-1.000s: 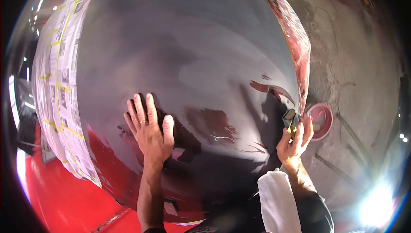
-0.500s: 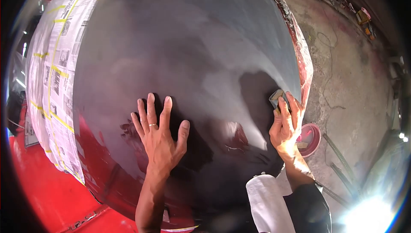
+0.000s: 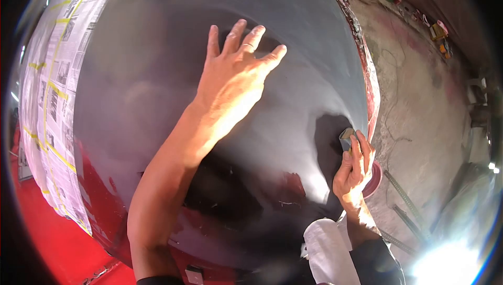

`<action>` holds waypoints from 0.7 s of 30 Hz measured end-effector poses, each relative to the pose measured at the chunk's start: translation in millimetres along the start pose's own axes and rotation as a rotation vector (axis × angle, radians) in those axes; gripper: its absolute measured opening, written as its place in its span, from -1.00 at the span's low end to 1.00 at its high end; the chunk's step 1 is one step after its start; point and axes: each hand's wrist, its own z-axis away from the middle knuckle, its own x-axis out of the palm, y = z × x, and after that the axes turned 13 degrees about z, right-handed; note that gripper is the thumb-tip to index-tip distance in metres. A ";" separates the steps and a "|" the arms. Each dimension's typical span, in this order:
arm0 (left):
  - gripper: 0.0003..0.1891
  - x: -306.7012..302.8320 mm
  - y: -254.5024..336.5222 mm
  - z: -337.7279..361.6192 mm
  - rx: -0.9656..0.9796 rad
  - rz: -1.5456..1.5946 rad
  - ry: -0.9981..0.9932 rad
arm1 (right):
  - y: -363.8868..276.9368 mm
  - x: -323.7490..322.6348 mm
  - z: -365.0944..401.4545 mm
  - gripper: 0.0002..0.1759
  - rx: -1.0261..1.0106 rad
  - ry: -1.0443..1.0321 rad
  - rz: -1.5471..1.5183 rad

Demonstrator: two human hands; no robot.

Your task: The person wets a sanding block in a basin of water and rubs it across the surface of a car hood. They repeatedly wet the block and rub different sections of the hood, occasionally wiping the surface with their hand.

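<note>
Looking down, we find a white tube (image 3: 330,251) nearest us, behind the right fingers and pointing up toward them. Just beside it we see 1 black sleeve (image 3: 374,259), then the forearm leading to the right hand (image 3: 356,172). Its thumb and bent fingers pinch a folded grey sheet (image 3: 347,137), whose open end pokes out past the fingertips on their left side. A dark shadow (image 3: 327,141) lies on the panel (image 3: 152,59), just left of the same fingers.

We see the left hand (image 3: 236,70) reaching farther out, its fingers spread wide, with 1 ring (image 3: 245,46) showing; we cannot tell whether the fingertips touch the panel. Broad and dark grey, the panel stretches under both sets of fingers and well past the left ones. Between the right fingers and the left forearm, we note a red patch (image 3: 294,184) on it.

Well left of the left fingers, paper (image 3: 55,101) with yellow tape (image 3: 60,156) runs along the panel's edge. Right of the right fingers we have a red-streaked strip at the other edge, then a pink bucket (image 3: 374,180), partly hidden behind the right hand. Farther off, beyond the right fingers, lies the floor (image 3: 419,122), with small clutter (image 3: 439,32) at its far side.
</note>
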 end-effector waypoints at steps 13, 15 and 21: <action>-0.40 -0.2 14.5 19.3 0.132 -0.009 0.041 | 3.5 2.8 0.0 -0.62 0.003 0.012 -0.001; -0.41 -4.7 21.6 22.5 0.144 -0.009 0.036 | 5.1 4.9 -0.3 -0.61 0.000 0.025 0.002; -0.43 -44.9 59.2 89.0 0.045 0.158 -0.109 | 0.7 3.1 -3.1 -0.49 0.020 0.062 0.007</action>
